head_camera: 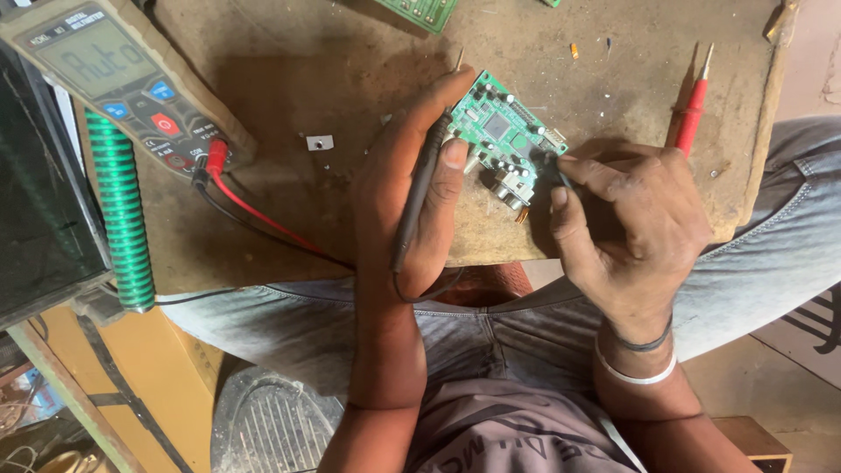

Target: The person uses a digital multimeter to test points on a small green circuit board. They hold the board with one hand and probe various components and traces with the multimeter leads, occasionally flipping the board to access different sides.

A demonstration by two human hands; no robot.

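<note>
A small green circuit board with silver connectors is held just above a worn brown worktop. My left hand grips the board's left edge between forefinger and thumb. The same hand clamps a black meter probe along its palm, the probe's tip near the board. My right hand pinches a small dark part at the board's right edge between thumb and forefinger. Whether that part is fixed to the board is unclear. A red probe lies loose on the worktop to the right.
A handheld multimeter with red and black leads lies at the top left, beside a green coiled hose. A small metal plate and another green board rest on the worktop. My jeans-clad legs sit under its near edge.
</note>
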